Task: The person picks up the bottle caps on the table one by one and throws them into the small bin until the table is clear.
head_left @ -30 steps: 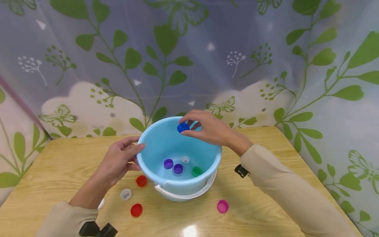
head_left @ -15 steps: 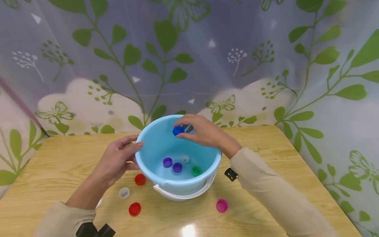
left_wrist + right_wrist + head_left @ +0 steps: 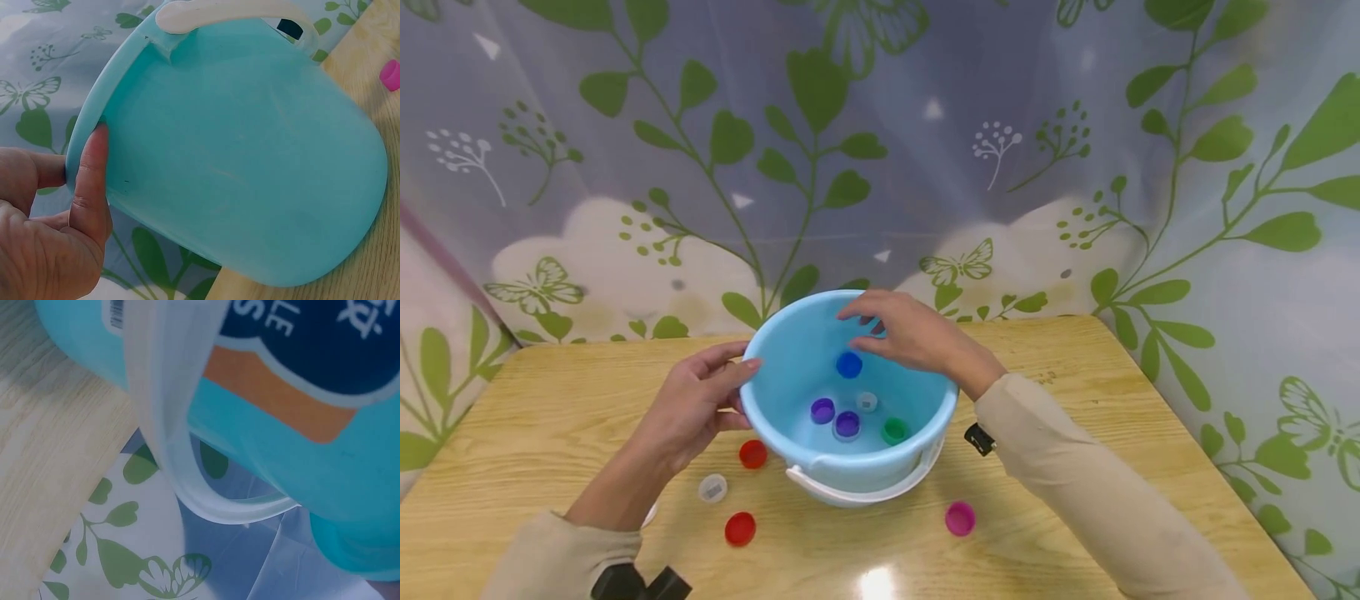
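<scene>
A light blue bucket (image 3: 790, 358) stands tilted on the table, its mouth facing me. My left hand (image 3: 696, 408) grips the rim at its left side; in the left wrist view the hand (image 3: 62, 244) has the rim between thumb and fingers. Over the bucket's mouth, my right hand (image 3: 906, 333) has its fingers apart and holds nothing. Just below its fingertips, inside the bucket, is a blue bottle cap (image 3: 849, 365). Lower down lie two purple caps (image 3: 822, 410), a white cap (image 3: 867, 402) and a green cap (image 3: 895, 431). The right wrist view mostly shows the bucket's outside.
On the wooden table (image 3: 1037, 500), two red caps (image 3: 741, 528) and a white cap (image 3: 712, 488) lie left of the bucket, another white one partly behind my left wrist. A pink cap (image 3: 960, 518) lies front right. The bucket's white handle (image 3: 865, 498) hangs in front. Patterned cloth (image 3: 880, 167) stands behind.
My right hand has moved left over the bucket and let go of the blue cap, which is now lower inside it. The left hand keeps its grip on the rim.
</scene>
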